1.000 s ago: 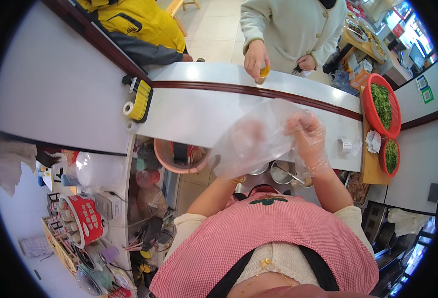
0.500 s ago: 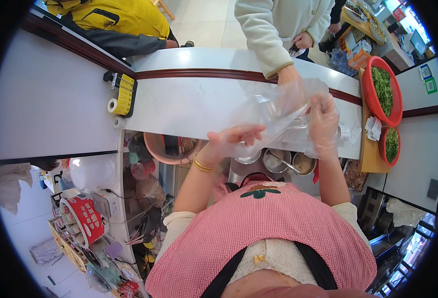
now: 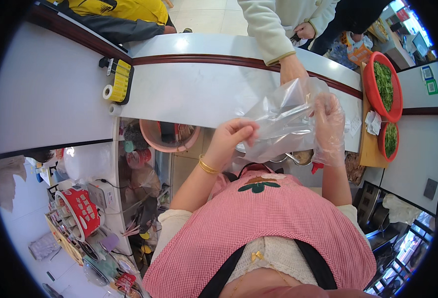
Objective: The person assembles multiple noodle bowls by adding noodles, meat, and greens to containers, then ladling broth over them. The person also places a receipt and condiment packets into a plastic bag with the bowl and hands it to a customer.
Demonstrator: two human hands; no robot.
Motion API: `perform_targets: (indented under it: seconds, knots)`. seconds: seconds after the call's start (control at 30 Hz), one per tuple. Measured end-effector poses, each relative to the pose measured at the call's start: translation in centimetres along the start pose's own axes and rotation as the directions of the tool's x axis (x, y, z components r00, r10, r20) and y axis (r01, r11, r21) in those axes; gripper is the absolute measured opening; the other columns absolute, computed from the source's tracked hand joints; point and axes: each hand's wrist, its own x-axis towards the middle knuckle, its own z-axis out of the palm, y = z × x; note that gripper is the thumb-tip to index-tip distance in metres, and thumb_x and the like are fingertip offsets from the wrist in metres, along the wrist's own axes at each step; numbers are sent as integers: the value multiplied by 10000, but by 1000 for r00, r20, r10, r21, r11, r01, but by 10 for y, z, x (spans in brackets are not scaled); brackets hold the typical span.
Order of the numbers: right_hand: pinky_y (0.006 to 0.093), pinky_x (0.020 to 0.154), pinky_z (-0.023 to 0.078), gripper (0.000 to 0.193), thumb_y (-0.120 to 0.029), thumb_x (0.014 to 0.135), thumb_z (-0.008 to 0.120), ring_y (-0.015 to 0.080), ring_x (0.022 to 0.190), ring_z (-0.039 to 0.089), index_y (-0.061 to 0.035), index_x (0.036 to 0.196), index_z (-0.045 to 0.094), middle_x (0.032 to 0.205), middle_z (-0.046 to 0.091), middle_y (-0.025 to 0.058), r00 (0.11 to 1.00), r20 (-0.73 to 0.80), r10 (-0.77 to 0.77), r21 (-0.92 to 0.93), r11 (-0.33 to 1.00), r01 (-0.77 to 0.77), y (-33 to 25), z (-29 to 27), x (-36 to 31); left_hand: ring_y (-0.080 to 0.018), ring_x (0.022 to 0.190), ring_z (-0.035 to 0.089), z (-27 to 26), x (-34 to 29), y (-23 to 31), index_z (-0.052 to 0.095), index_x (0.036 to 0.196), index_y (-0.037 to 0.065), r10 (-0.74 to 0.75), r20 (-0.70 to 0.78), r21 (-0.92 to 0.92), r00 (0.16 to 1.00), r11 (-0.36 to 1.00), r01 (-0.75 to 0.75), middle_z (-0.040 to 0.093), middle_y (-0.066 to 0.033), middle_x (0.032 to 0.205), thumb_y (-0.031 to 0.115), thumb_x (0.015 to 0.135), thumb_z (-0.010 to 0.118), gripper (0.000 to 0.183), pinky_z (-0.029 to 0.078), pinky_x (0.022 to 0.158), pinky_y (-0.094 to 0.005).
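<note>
centrally, over the near side of a white counter [image 3: 189,92]: one clear plastic bag [image 3: 283,121], creased and half spread, between both hands. gripped on its right side by the right hand [image 3: 327,118], clear-gloved, fingers closed on the film, seemingly to hang the sheet open rather than bunched. at its left edge, bare left hand [image 3: 235,136], thumb and fingertips curled narrowly together; cannot tell whether pinching film or merely beside it. behind the bag, another person's hand [image 3: 292,68], reaching across from a cream sleeve [image 3: 266,37]; fingers hidden, hold not tellable. at right, along a wooden board [image 3: 370,154]: two red baskets [image 3: 398,92] of chopped greens [image 3: 383,87], probably sided off for working room. at left, yellow label dispenser [image 3: 122,79], likely parked there, clear of the arms. below the near edge: pink tub [image 3: 147,136].
</note>
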Motion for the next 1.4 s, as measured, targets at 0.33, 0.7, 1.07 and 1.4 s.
perform_targets:
  seconds: [0.33, 0.7, 1.07, 1.4]
  knots:
    - [370, 706, 506, 219, -246, 840, 730, 252, 758, 628, -45, 817, 647, 821, 650, 132, 796, 602, 64, -275, 952, 132, -36, 43, -51, -127, 870, 615, 24, -35, -12, 623, 1148, 30, -121, -113, -366, 986, 928, 71, 653, -51, 1029, 224, 888, 761, 352, 513, 739, -249]
    - [408, 682, 476, 153, -151, 800, 681, 290, 730, 584, -41, 742, 591, 742, 594, 114, 905, 426, 14, -454, 868, 200, 42, 19, -16, -30, 453, 414, -35, -54, 23, 502, 806, 147, 143, -20, -788, 990, 606, -103, 539, 36, 642, 430, 1041, 473, 368, 388, 450, -186]
    - [460, 813, 478, 302, -180, 615, 845, 337, 936, 591, -70, 728, 588, 940, 609, 108, 621, 267, -737, -356, 523, 774, 18, 43, -37, -220, 732, 632, 21, -48, 19, 631, 1126, 82, 305, 68, 918, 950, 355, -179, 665, -88, 866, 344, 837, 718, 400, 477, 598, -335]
    - [309, 704, 471, 215, -28, 762, 747, 209, 750, 564, -51, 751, 533, 843, 580, 68, 977, -14, -212, -173, 963, 207, 63, 9, -54, -212, 743, 596, -42, -36, -12, 597, 866, 20, 372, -430, 480, 822, 866, -140, 614, -87, 795, -35, 833, 533, 90, 484, 678, -327]
